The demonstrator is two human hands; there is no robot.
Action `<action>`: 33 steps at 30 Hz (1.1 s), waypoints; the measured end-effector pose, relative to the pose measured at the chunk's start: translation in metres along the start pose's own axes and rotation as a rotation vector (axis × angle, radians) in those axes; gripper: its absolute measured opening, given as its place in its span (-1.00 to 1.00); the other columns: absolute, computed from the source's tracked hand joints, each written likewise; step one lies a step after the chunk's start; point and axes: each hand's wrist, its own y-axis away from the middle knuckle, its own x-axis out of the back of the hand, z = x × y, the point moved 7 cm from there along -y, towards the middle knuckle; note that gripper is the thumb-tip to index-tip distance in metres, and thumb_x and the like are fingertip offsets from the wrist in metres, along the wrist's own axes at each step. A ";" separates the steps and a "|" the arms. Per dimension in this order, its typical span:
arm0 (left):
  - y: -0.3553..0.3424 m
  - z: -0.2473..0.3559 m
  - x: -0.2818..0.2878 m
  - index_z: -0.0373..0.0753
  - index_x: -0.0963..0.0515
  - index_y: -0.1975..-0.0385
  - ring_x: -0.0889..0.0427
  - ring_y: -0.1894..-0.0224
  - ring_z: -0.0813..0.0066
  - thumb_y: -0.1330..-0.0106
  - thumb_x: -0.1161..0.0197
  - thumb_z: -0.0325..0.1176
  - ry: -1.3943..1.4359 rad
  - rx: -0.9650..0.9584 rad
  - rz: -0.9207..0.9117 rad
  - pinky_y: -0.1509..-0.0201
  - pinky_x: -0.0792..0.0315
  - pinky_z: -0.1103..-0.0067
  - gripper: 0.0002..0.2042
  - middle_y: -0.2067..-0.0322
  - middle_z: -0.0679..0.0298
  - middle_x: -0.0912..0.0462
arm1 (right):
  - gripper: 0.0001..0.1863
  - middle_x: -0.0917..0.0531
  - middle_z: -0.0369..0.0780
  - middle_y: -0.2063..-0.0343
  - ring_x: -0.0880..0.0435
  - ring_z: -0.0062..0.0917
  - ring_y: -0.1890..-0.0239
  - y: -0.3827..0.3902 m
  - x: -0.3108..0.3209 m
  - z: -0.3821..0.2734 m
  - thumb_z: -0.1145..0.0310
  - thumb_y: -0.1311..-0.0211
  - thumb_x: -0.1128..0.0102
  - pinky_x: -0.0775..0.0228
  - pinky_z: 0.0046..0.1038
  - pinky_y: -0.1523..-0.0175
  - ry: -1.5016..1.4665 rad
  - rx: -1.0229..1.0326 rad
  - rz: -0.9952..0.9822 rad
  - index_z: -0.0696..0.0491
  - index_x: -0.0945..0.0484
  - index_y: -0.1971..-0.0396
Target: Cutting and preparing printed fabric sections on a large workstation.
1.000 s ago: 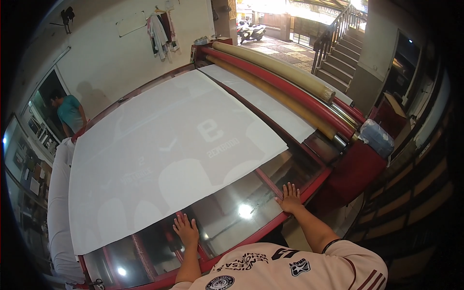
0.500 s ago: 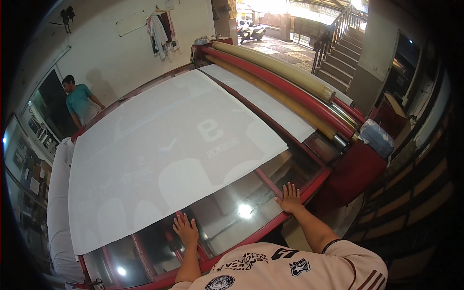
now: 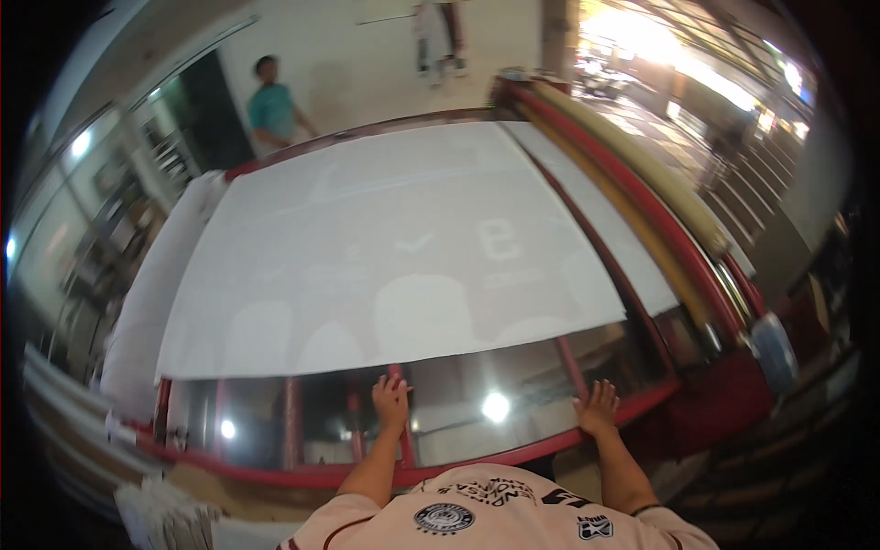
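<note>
While both palms are pressing flat on the glass table top (image 3: 513,431), nothing is being gripped. Left hand (image 3: 391,401) is lying open, fingers spread a little and pointing toward the white sheet (image 3: 394,257), fingertips just short of its near edge. Right hand (image 3: 598,410) is also lying open with fingers fanned, resting on the glass just inside the red table frame (image 3: 550,445), near the sheet's right corner. White sheet is lying flat over most of the glass, long axis running away from the hands, near edge crossing left to right. Beyond the sheet's far left corner, a person in a teal shirt (image 3: 272,108) is standing. Fabric rolls (image 3: 642,174) are lying along the sheet's right side.
</note>
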 end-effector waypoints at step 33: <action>0.053 -0.017 -0.031 -0.45 -0.58 -0.01 -0.77 0.45 0.25 -0.50 -0.08 0.08 0.934 0.930 -0.772 0.45 -0.68 0.51 -0.43 0.11 0.05 -0.73 | -0.10 0.28 -0.13 -0.58 0.38 -0.23 -0.61 0.002 -0.001 -0.001 -0.24 -0.50 0.28 0.45 -0.05 -0.60 0.108 -0.032 0.006 0.07 0.25 -0.55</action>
